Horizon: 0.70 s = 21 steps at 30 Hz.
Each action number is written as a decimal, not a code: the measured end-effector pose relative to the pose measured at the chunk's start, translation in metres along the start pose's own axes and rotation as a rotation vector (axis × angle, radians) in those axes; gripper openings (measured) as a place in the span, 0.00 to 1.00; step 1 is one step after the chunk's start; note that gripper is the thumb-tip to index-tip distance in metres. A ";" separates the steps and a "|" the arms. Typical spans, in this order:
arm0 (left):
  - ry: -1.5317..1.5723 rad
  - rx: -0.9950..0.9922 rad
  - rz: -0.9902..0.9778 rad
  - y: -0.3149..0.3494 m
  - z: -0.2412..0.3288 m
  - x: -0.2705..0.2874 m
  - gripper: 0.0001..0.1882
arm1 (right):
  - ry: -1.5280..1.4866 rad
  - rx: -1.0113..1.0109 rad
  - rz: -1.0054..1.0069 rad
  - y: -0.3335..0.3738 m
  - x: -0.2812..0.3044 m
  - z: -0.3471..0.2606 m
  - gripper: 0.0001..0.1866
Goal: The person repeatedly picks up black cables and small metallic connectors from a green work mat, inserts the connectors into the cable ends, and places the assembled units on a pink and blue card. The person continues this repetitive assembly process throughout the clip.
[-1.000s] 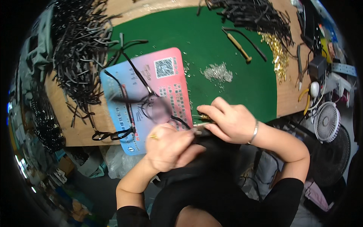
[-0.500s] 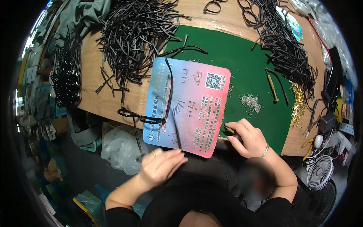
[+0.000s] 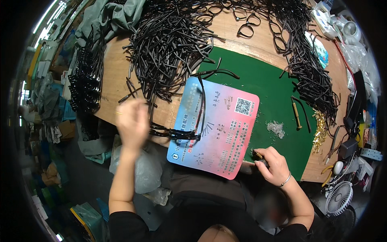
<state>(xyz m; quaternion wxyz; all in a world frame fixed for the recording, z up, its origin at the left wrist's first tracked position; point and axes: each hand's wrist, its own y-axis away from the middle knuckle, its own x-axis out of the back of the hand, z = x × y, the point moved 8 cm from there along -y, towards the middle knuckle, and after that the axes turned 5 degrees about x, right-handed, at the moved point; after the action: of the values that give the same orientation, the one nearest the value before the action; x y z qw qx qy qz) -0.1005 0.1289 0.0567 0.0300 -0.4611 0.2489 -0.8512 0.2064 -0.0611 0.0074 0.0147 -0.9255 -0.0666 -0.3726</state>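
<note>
My left hand (image 3: 135,121), smeared by motion, is over the table's edge left of a pink-and-blue printed mat (image 3: 229,155). Its fingers cannot be made out, nor whether they hold anything. Just right of it, a black eyeglass frame (image 3: 183,134) lies over the mat's left part, one temple arm (image 3: 203,103) stretching toward the far edge. My right hand (image 3: 275,164) rests by the near right corner of the mat, closed around a small dark-handled tool (image 3: 263,161) with a brass-coloured part; its exact kind is unclear.
A green sheet (image 3: 278,88) bears a pile of small clear pieces (image 3: 275,129), a brass-coloured rod tool (image 3: 297,116) and loose temples. Dark temple arms heap at far left (image 3: 165,48) and far right (image 3: 314,80). Gold-coloured pieces (image 3: 319,129) lie near pliers (image 3: 332,143). A fan (image 3: 339,197) stands right.
My left hand has swung left and away from me, off the near edge of the mat where it pinched a dark temple arm. My right hand still grips its tool. The whole view has shifted.
</note>
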 end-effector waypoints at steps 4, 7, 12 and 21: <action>-0.362 0.212 -0.173 -0.024 -0.156 0.005 0.12 | -0.010 0.000 -0.010 -0.006 -0.002 -0.004 0.13; -0.170 0.277 -0.334 -0.027 -0.160 -0.017 0.12 | 0.033 -0.006 0.011 -0.003 0.002 0.001 0.13; 0.195 0.400 -0.254 -0.066 -0.136 -0.017 0.09 | 0.067 -0.011 0.005 0.003 -0.003 0.008 0.14; -0.109 0.080 -0.010 -0.104 -0.048 -0.007 0.12 | -0.120 -0.292 0.250 0.051 0.055 0.053 0.10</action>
<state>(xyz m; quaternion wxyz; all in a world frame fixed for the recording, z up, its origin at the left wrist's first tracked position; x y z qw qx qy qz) -0.1158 0.2411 0.0769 0.0578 -0.5064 0.2104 -0.8342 0.2890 -0.1012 0.0088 -0.0775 -0.9394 0.1027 -0.3177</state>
